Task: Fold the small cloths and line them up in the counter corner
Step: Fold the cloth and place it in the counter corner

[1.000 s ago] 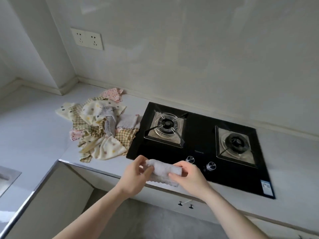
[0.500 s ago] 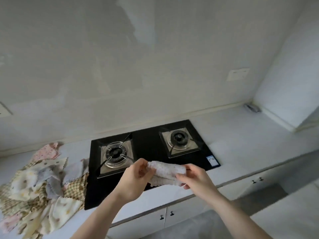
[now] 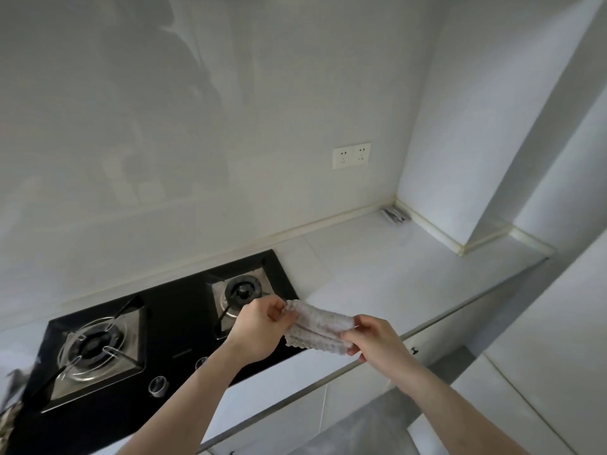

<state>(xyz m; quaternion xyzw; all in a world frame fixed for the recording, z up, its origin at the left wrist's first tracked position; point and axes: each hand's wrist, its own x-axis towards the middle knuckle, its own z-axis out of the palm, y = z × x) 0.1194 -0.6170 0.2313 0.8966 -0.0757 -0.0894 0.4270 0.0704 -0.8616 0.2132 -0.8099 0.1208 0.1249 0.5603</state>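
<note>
A small white waffle-textured cloth (image 3: 317, 328), folded into a strip, hangs in the air between my hands above the stove's right front corner. My left hand (image 3: 261, 326) pinches its left end and my right hand (image 3: 374, 339) grips its right end. The counter corner (image 3: 392, 221) lies far right at the back, where the two walls meet. A small folded grey cloth (image 3: 394, 215) lies in that corner. Only a dark scrap of the cloth pile (image 3: 8, 418) shows at the left edge.
A black two-burner gas stove (image 3: 157, 343) with two knobs fills the left of the white counter (image 3: 377, 270). A double wall socket (image 3: 351, 155) sits above the counter. A wall column (image 3: 476, 159) juts out at the right. Cabinet doors run below the counter edge.
The view has swung right from the cloth pile toward the counter corner. Both hands have carried the folded white cloth rightward past the stove, still holding its ends.
</note>
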